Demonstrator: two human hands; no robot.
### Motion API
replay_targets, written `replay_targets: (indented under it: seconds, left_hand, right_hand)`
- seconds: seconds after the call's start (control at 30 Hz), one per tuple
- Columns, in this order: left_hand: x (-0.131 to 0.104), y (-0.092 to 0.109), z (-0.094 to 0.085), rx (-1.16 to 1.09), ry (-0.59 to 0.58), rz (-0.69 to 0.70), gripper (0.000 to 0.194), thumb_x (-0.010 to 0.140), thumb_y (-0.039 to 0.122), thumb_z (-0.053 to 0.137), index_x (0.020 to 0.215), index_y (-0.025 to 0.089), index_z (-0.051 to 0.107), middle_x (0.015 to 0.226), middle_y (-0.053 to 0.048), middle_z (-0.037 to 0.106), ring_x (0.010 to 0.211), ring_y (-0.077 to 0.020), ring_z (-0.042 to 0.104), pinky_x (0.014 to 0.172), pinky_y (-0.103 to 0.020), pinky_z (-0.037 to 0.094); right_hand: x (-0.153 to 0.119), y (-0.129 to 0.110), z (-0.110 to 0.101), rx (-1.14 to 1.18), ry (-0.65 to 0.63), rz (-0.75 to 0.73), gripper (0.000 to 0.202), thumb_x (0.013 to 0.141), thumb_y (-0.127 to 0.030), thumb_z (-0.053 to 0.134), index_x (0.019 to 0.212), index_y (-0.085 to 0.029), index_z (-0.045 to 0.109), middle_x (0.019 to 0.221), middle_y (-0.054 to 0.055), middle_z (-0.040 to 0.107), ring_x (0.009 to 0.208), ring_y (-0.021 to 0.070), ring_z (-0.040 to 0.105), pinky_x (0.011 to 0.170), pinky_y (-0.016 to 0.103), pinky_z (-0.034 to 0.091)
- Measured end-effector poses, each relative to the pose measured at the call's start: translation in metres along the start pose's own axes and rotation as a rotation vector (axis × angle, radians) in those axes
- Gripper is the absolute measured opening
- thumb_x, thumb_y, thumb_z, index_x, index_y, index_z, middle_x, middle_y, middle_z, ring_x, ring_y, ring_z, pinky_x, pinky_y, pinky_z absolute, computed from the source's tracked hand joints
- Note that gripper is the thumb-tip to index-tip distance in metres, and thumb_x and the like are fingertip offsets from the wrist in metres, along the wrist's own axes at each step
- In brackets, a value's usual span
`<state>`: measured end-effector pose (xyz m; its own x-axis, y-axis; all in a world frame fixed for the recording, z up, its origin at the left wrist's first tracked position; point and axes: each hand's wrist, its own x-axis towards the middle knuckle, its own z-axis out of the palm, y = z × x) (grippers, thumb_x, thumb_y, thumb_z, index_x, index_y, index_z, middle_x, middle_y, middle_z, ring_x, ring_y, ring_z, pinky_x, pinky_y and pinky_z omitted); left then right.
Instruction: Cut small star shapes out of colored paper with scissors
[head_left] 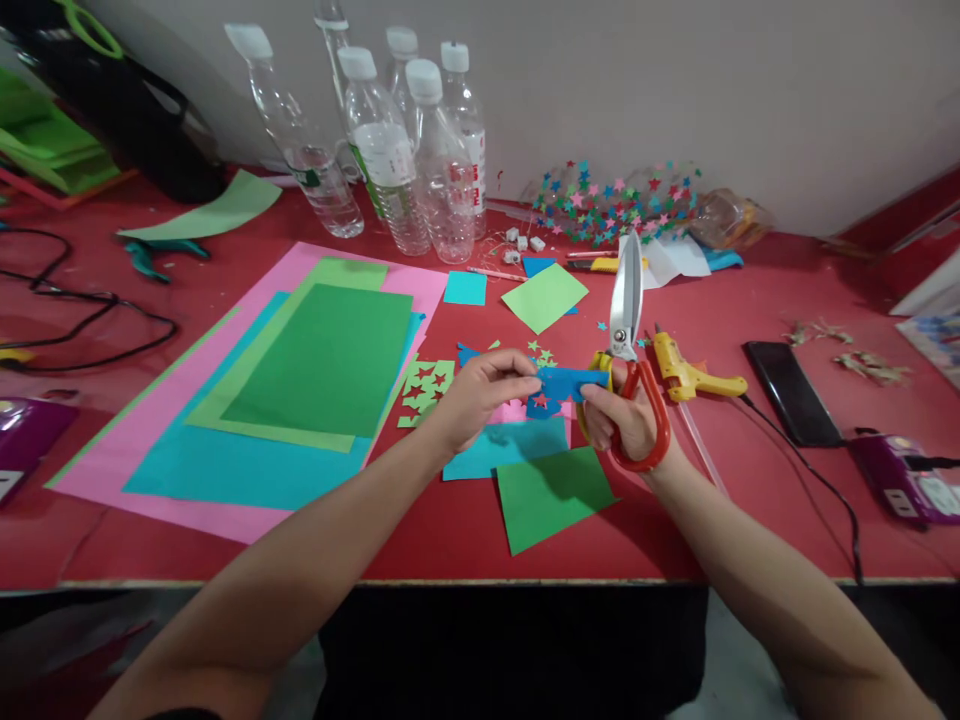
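Observation:
Between my hands is a small blue paper piece (564,382) with star-shaped holes along its lower edge. My left hand (487,392) pinches its left end between thumb and fingers. My right hand (621,415) pinches the right end and also carries scissors (630,300) with red and yellow handles, blades pointing away from me. Below lie a light blue sheet (480,455) and a green sheet (555,500). Beside my left hand is a light green paper scrap (426,385) punched with stars. Farther back sit a lime square (545,297) and a turquoise square (465,288).
Stacked coloured sheets (322,360) cover the left. Several plastic bottles (442,170) stand along the wall, near a clear bottle filled with paper stars (615,205). A yellow glue gun (686,370), a phone (793,392) and a purple power strip (911,480) are on the right.

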<state>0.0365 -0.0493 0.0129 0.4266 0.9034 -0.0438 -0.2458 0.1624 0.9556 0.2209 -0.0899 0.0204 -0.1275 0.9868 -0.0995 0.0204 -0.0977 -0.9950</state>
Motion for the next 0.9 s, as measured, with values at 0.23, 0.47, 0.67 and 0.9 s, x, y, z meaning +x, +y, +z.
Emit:
replay_targets:
  seconds: [0.23, 0.47, 0.67, 0.9]
  left_hand:
    - [0.012, 0.01, -0.013, 0.625, 0.02, 0.201, 0.018, 0.084, 0.028, 0.052, 0.069, 0.018, 0.051, 0.077, -0.001, 0.05, 0.078, -0.015, 0.048, 0.076, -0.031, 0.039]
    - [0.033, 0.0, -0.024, 1.385, -0.122, 0.293, 0.019, 0.092, 0.022, 0.036, 0.082, 0.016, 0.052, 0.089, -0.008, 0.049, 0.089, -0.0209, 0.046, 0.084, -0.037, 0.039]
    - [0.055, -0.009, -0.016, 1.708, -0.179, 0.301, 0.025, 0.092, 0.024, 0.038, 0.088, 0.014, 0.06, 0.087, -0.011, 0.051, 0.083, -0.0228, 0.046, 0.074, -0.037, 0.037]
    - [0.047, 0.001, -0.016, 1.19, 0.01, 0.281, 0.014, 0.083, 0.028, 0.054, 0.074, 0.017, 0.059, 0.083, -0.006, 0.056, 0.085, -0.0205, 0.053, 0.081, -0.036, 0.042]
  right_hand:
    - [0.011, 0.006, -0.009, 0.185, 0.201, -0.106, 0.041, 0.078, -0.029, 0.059, 0.046, -0.023, 0.033, 0.032, -0.006, 0.035, 0.027, 0.0083, 0.035, 0.032, 0.023, 0.029]
    - [0.019, 0.011, -0.014, 0.259, 0.236, -0.118, 0.04, 0.075, -0.03, 0.06, 0.049, -0.024, 0.03, 0.034, -0.008, 0.034, 0.027, 0.008, 0.035, 0.032, 0.023, 0.03]
    - [0.018, 0.018, -0.015, 0.222, 0.21, -0.085, 0.044, 0.078, -0.032, 0.059, 0.043, -0.023, 0.035, 0.031, -0.006, 0.036, 0.028, 0.009, 0.038, 0.034, 0.024, 0.032]
    - [0.018, 0.022, -0.015, 0.158, 0.219, -0.031, 0.041, 0.079, -0.039, 0.059, 0.048, -0.023, 0.036, 0.034, -0.006, 0.036, 0.031, 0.0098, 0.038, 0.035, 0.024, 0.035]
